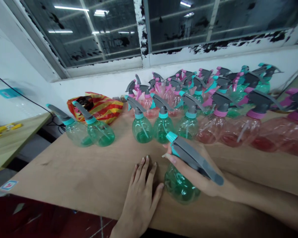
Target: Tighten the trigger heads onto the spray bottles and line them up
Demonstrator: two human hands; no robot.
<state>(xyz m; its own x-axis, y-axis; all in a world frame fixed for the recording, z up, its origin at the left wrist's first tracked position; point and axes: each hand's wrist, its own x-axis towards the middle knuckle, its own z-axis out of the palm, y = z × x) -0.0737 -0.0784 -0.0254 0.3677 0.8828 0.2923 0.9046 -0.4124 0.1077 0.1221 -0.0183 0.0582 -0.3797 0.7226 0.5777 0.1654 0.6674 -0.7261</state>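
Note:
My right hand (201,168) is wrapped round the neck of a green spray bottle (181,186) with a grey and turquoise trigger head. The bottle rests on the brown table near its front edge, nozzle pointing away to the left. Just left of it, my left hand (142,188) lies flat on the tabletop, fingers spread, holding nothing. Beyond my hands stands a row of spray bottles, green ones (142,129) with turquoise collars at the left and pink ones (234,130) with pink collars at the right.
Two more green spray bottles (101,134) stand apart at the left. A red and yellow striped bag (104,107) lies behind them. Several pink and green bottles crowd the back under the window (89,33). A lower wooden table (17,142) adjoins at the left.

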